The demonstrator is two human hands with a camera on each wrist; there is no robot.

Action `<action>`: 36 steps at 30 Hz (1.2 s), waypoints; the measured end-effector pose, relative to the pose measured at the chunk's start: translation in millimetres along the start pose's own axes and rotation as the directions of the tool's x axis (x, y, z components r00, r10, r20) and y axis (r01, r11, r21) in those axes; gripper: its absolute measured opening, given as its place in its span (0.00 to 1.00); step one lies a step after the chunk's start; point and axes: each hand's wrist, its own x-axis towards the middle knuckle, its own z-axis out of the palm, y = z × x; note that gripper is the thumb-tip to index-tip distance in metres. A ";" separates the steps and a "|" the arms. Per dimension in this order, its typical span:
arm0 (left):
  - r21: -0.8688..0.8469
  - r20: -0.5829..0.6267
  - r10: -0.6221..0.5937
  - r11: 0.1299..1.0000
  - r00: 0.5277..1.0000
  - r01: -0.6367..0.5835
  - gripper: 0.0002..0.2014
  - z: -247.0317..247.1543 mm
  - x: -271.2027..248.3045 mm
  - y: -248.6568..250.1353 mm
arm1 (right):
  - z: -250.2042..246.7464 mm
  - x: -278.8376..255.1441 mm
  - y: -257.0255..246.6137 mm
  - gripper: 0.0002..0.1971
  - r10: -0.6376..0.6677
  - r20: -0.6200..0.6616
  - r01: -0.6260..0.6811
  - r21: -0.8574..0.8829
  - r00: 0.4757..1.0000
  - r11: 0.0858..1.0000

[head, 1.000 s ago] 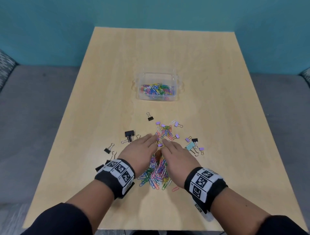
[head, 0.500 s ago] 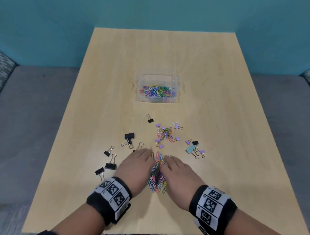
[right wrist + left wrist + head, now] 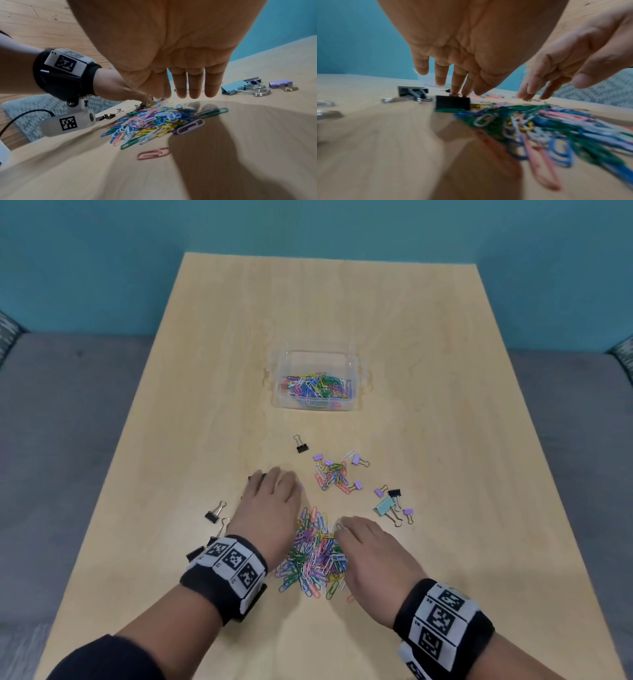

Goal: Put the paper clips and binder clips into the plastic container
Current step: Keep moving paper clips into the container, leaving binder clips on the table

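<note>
I see a clear plastic container (image 3: pixel 317 402) holding coloured paper clips (image 3: pixel 317 386); nearer me lie a loose heap (image 3: pixel 315 556), a smaller cluster (image 3: pixel 334 477), and scattered black and lilac binder clips (image 3: pixel 394 501).

Right hand (image 3: pixel 171 44) palm-down above the light wooden tabletop (image 3: pixel 257 135), fingers (image 3: pixel 195 83) straight, holding nothing. Below and left of it: heap of multicoloured plastic-coated paper clips (image 3: pixel 154 121); one red paper clip (image 3: pixel 153 153) lies apart, nearer the camera. Left hand (image 3: pixel 120 90) reaches in from the left, fingertips at the heap's far edge. Pale blue binder clip (image 3: pixel 235 88) and small lilac binder clip (image 3: pixel 281 83) sit right.
</note>
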 end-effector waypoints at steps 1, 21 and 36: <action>-0.018 -0.001 -0.067 0.998 0.998 0.067 0.30 -1.1 0.6 -5.4 | -0.8 1.4 1.9 0.29 0.001 -0.004 -0.001 -0.010 1.000 1.000; -0.266 -0.136 0.153 0.946 0.979 -0.185 0.27 -9.7 46.3 15.9 | -22.3 43.6 33.1 0.29 0.098 -0.041 -0.105 -0.241 0.994 0.965; -0.268 -0.077 0.058 0.960 0.995 -0.077 0.21 2.4 40.1 -4.9 | -14.4 57.8 13.3 0.25 -0.017 0.017 0.019 -0.122 1.000 0.992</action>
